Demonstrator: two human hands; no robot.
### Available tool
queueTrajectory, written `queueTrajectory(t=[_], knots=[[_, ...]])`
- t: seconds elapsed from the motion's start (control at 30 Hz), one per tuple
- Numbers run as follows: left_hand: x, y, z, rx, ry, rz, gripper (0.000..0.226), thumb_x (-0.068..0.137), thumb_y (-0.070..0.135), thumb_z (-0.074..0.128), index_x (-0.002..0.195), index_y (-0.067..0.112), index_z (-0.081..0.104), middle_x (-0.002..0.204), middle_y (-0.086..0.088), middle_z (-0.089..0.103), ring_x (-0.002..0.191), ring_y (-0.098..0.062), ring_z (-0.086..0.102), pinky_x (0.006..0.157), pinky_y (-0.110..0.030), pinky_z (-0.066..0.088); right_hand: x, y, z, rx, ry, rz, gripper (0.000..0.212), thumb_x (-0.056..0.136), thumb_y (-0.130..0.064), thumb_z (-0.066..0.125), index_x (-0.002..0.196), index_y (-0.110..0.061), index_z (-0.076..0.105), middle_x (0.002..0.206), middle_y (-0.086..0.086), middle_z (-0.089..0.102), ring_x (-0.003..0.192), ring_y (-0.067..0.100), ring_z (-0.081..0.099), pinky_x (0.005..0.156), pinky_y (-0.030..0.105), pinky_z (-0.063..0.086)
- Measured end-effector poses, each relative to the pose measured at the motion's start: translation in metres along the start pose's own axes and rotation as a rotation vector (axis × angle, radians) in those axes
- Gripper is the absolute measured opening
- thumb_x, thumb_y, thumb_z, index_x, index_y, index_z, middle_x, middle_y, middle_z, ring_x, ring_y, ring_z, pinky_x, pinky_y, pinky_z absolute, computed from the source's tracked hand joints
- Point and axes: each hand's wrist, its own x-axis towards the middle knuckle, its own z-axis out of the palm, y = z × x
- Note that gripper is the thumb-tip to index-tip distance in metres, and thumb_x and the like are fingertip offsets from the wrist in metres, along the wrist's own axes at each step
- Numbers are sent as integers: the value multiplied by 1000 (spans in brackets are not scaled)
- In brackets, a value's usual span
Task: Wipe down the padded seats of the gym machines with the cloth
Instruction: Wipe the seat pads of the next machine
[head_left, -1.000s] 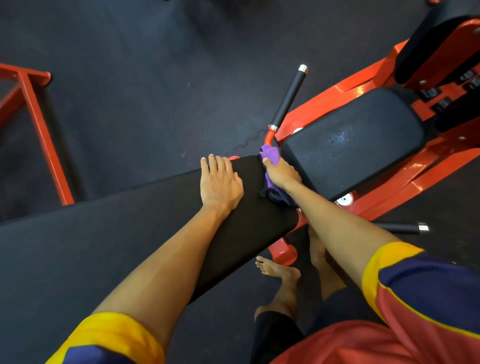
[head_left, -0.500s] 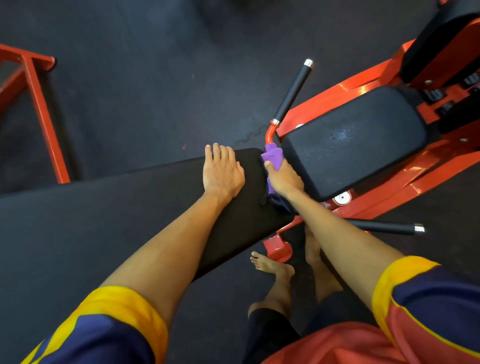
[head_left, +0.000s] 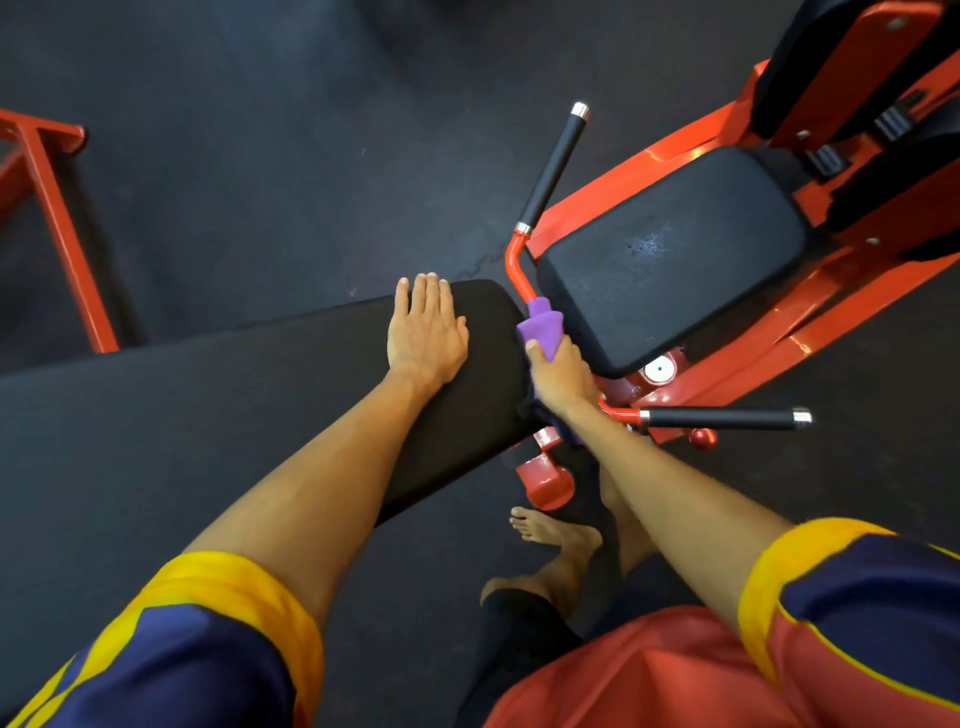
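Observation:
A long black padded back pad (head_left: 218, 395) slants across the lower left. My left hand (head_left: 425, 332) lies flat on its far end, fingers straight. My right hand (head_left: 558, 371) grips a purple cloth (head_left: 540, 325) in the gap between that pad and the black padded seat (head_left: 670, 254) of the red machine. The cloth's top sticks up above my fingers, against the seat's near corner. A dark part of the cloth hangs under my wrist. The seat shows a small wet patch near its middle.
Two black-gripped handles flank the seat: one (head_left: 553, 166) pointing up at the back, one (head_left: 722, 418) pointing right in front. The red machine frame (head_left: 810, 332) runs to the upper right. Another red frame (head_left: 57, 223) stands at left. My bare feet (head_left: 556, 540) stand on dark rubber floor.
My right hand with the cloth has slid a little along the gap towards the seat's near corner. My left hand stays flat on the back pad. The camera has shifted slightly.

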Motion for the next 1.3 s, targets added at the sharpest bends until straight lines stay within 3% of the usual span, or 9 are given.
queueTrajectory(t=[0.13,0.43,0.6,0.73,0.8,0.9,1.03,1.13,1.3], knots=[[-13,16,2,17,-16,43,64,108,39,15,160,3,6,169,-16,5,157,-30,0,127,-49,-2,-60,26,31,115,219,-222,66,104,-38,54,158,-10,30,164,11,32,151,28,28,124,37,18],[-40,38,8,-31,-42,135,63,108,37,16,160,2,6,169,-15,2,157,-28,-2,127,-46,-3,-31,18,24,964,315,405,43,101,-28,58,141,-14,55,126,5,64,114,24,61,91,28,42],[-49,44,15,-26,-34,173,65,108,39,15,160,2,7,169,-17,3,157,-29,-1,127,-46,-2,-97,-6,62,905,456,302,71,99,-27,65,158,-9,29,157,13,35,143,28,36,116,37,32],[-40,46,17,-18,-15,175,66,107,41,14,160,3,6,169,-16,3,157,-30,-2,127,-48,-2,-72,3,56,1047,476,333,57,97,-18,65,150,-11,43,138,9,50,127,25,51,99,22,39],[-39,47,20,-14,-1,169,67,107,42,14,160,3,7,169,-16,4,157,-30,-1,127,-49,-1,-44,17,41,1167,363,321,36,96,-15,63,130,-26,63,120,3,61,113,25,62,94,30,50],[-35,48,22,-4,-4,167,67,107,43,12,161,4,5,169,-16,1,157,-31,-2,127,-49,-2,9,59,53,1333,168,250,39,90,-22,63,103,-58,69,131,6,65,118,29,65,106,52,51],[-31,51,23,25,-5,163,68,106,44,10,161,4,2,169,-15,-1,157,-32,-4,126,-51,-3,-49,22,39,1144,322,373,46,97,-27,64,141,-30,52,135,-4,54,114,13,53,106,30,41],[-26,55,25,43,8,151,68,106,44,10,161,4,2,169,-16,-1,156,-33,-4,126,-52,-3,-89,21,59,1074,300,267,67,101,-35,61,158,-23,29,138,-2,44,124,15,46,110,38,39],[-17,63,31,70,34,106,71,105,48,10,160,3,4,169,-18,2,156,-36,-2,126,-54,-3,-40,38,52,853,283,129,39,81,-45,62,119,-37,65,123,-5,68,114,16,65,103,45,52]])
